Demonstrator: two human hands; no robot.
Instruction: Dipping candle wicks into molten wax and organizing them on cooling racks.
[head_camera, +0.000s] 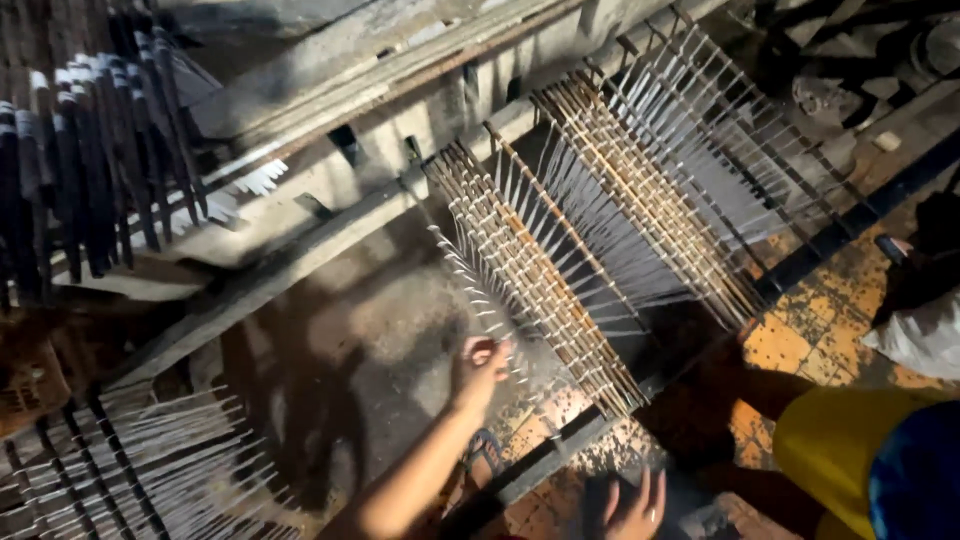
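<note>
Left hand pinches the lower edge of the nearer stick rack, its long axis running 11 to 5 o'clock; right hand, fingers spread and empty, hangs farther off at 5 o'clock.

No packages, labels, signs, screens

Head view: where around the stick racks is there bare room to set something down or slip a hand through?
Bare dusty floor lies open between the long beam and the left hand. Tiled floor right of the racks is partly free. Crowded: the two leaning stick racks, the lower-left rack and the dark-tipped sticks. The right hand hovers low.
</note>
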